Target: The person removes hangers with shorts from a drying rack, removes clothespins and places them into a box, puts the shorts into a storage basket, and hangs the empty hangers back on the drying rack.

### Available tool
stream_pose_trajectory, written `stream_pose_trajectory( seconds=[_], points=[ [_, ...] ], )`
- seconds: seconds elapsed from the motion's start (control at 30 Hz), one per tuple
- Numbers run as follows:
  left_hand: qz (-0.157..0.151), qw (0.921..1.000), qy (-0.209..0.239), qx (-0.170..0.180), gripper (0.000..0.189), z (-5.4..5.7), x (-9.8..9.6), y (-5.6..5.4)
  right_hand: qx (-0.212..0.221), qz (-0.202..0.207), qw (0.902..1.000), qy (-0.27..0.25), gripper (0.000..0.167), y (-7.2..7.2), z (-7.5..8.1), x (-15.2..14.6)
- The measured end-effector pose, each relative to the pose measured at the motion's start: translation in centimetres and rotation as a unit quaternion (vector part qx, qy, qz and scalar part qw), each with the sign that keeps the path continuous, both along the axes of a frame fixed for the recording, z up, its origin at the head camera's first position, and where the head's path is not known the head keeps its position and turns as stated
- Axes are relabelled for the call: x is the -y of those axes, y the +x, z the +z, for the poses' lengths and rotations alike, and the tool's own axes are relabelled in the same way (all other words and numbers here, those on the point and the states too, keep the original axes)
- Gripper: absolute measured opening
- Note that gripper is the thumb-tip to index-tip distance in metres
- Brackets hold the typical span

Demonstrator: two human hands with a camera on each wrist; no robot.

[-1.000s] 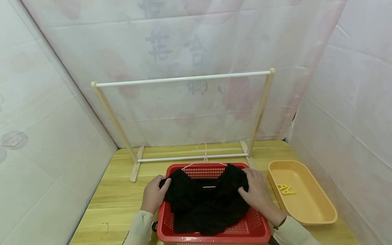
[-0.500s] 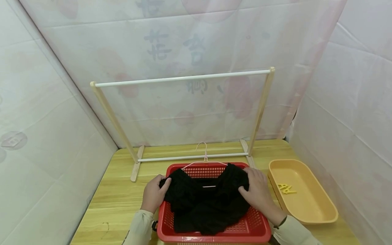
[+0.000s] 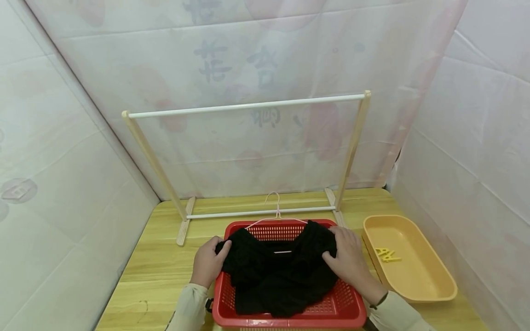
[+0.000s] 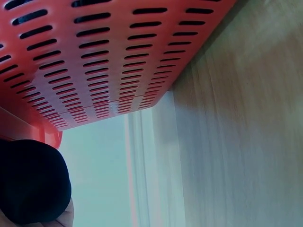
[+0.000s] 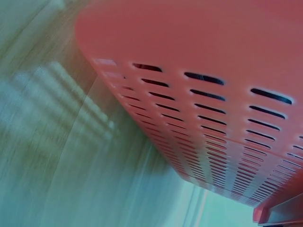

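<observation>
A black garment (image 3: 281, 280) lies bunched over the red basket (image 3: 290, 322), its neckline toward the back. From that neckline rises a thin pink clothes hanger (image 3: 278, 214), hook pointing up and to the left; the rest of it is mostly under the cloth. My left hand (image 3: 208, 261) grips the garment's left shoulder between thumb and fingers, at the basket's left rim. On the opposite side, my right hand (image 3: 349, 257) holds the right shoulder, thumb on top of the cloth. The left wrist view shows a bulge of black cloth (image 4: 34, 182) below the basket's slotted wall (image 4: 109, 56).
Behind the basket stands a rack with a white top rail (image 3: 248, 106) and wooden posts. A yellow tray (image 3: 430, 271) sits to the right, with yellow clothespins (image 3: 387, 255) in it. Printed sheets (image 3: 248, 151) hang around the wood-grain table (image 3: 153, 276).
</observation>
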State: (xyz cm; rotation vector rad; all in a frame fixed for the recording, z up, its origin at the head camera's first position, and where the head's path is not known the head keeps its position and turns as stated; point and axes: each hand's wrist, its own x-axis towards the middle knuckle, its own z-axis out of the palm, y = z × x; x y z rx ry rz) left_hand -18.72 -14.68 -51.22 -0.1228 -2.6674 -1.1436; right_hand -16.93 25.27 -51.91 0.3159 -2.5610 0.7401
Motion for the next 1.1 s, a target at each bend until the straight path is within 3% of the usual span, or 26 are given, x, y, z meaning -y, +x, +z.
stream_pose_trajectory(
  seconds=[0.13, 0.37, 0.6, 0.73, 0.87, 0.97, 1.1],
  points=[
    [0.002, 1.0000, 0.002, -0.007, 0.028, 0.0, 0.0, 0.1, 0.000, 0.000, 1.0000, -0.005, 0.055, 0.0, 0.1, 0.0],
    [-0.004, 0.9997, 0.021, -0.012, 0.020, -0.3, -0.2, -0.7, 0.000, -0.003, 0.9997, -0.025, 0.051, -0.9, 0.2, -0.2],
    [-0.037, 0.9991, 0.011, -0.016, 0.024, 0.6, -0.3, -1.5, -0.085, 0.017, 0.9958, -0.031, 0.057, -2.0, -0.2, -1.0],
    [-0.058, 0.9962, -0.040, -0.050, 0.023, 1.0, 0.0, -1.8, -0.121, 0.033, 0.9920, -0.008, 0.060, -2.3, -0.3, -1.3],
    [-0.084, 0.9897, -0.086, -0.078, 0.027, 1.3, 0.3, -2.0, -0.137, 0.068, 0.9882, 0.004, 0.063, -2.2, 0.6, -1.2],
    [-0.095, 0.9897, -0.087, -0.062, 0.033, 1.5, 0.4, -2.1, -0.136, 0.094, 0.9862, -0.007, 0.059, -2.1, 1.7, -1.0],
    [-0.098, 0.9917, -0.074, -0.037, 0.039, 1.9, 0.6, -2.2, -0.154, 0.098, 0.9821, -0.044, 0.038, -2.0, 3.1, -0.3]
  ],
)
